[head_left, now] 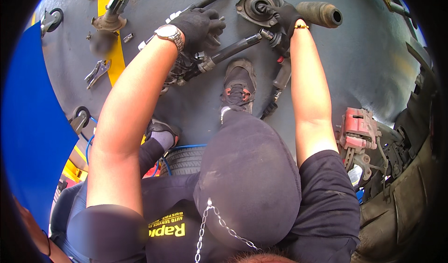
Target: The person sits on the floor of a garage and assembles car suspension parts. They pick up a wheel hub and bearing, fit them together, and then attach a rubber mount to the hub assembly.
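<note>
My left hand, in a black glove below a wristwatch, has its fingers curled over a spring compressor with long dark rods. Metal parts between the rods are partly hidden by that hand and forearm. To the right, my black-gloved right hand is on a round strut mount, a finger pressed at its centre hole; its lower fingers are hard to make out. Beside this hand lies a ribbed dust boot. Just below it, a slim air ratchet lies on the floor.
A strut, a socket and locking pliers lie at the left by a yellow line. A blue panel on casters stands far left. A red brake caliper is at the right. A tyre and blue hose lie behind my foot.
</note>
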{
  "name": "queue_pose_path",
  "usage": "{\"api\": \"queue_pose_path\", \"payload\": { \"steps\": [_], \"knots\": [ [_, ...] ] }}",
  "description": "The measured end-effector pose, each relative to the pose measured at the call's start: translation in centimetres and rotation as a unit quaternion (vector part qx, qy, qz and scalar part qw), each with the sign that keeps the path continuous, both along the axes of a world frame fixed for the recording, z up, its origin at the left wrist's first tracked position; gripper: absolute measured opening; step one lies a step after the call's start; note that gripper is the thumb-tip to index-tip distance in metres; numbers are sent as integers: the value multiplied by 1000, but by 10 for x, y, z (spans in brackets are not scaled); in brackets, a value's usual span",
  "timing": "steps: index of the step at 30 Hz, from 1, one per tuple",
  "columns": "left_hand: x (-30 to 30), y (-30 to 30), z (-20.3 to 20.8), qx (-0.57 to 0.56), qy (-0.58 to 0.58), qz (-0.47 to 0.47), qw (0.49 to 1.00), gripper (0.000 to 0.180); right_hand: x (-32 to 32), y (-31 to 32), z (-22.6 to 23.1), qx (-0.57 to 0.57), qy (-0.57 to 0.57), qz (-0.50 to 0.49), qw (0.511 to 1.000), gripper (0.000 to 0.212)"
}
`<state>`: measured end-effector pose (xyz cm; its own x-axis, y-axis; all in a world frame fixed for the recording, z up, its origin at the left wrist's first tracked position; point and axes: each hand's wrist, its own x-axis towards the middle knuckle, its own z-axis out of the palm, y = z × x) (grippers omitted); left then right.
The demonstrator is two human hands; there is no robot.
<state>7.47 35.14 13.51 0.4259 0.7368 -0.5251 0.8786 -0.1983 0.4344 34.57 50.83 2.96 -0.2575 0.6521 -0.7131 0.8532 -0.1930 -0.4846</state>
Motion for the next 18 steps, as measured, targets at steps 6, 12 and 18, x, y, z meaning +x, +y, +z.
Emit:
{"api": "queue_pose_path", "payload": {
  "steps": [6, 12, 18],
  "knots": [
    [-4, -3, -4, 10, 2, -2, 1000, 50, -16, -22, -9, 115, 36, -82, 989, 65],
    [2, -1, -2, 2, -8, 5, 1000, 53, 6, -27, -39, 107, 215, -159, 958, 54],
    [-3, -1, -11, -16, 0, -2, 1000, 65, -5, -28, -31, 44, 172, -170, 969, 48]
  ]
}}
